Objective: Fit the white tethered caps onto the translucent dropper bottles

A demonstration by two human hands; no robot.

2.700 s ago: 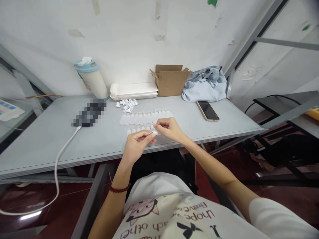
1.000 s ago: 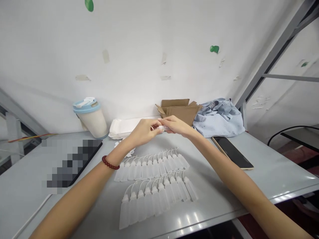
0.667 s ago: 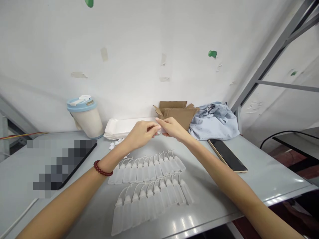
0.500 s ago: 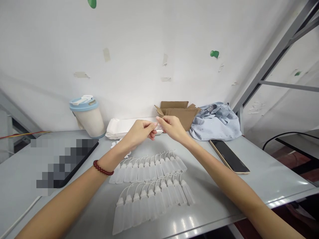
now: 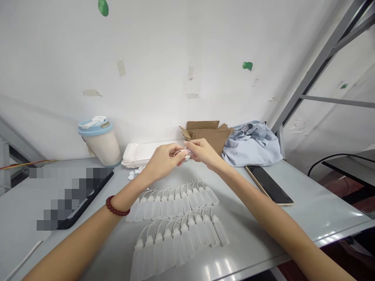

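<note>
In front of the cardboard box, my two hands meet at their fingertips. My left hand [image 5: 165,159], with a dark red beaded bracelet on its wrist, is closed with thumb and fingers pinching a thin curved white tube [image 5: 178,151]. My right hand [image 5: 202,151] pinches a small translucent plastic piece [image 5: 190,152] against the tube's end; fingers hide most of it. Below lie two rows of translucent squeeze bottles with thin curved tubes on their caps: a back row [image 5: 171,206] and a front row [image 5: 177,244]. Small white plastic parts [image 5: 135,172] lie beyond my left wrist.
Along the wall stand a blue-lidded cup [image 5: 104,146], a stack of white paper trays [image 5: 134,154], an open cardboard box [image 5: 218,138] and a bundled light-blue cloth [image 5: 253,146]. A phone [image 5: 268,184] lies at right. At left is a blurred-out dark flat object [image 5: 83,199].
The thin curved tube now shows between my fingers, where it was hidden before. Both hands stay together with a slight turn of the fingers. The whole view has shifted a little.
</note>
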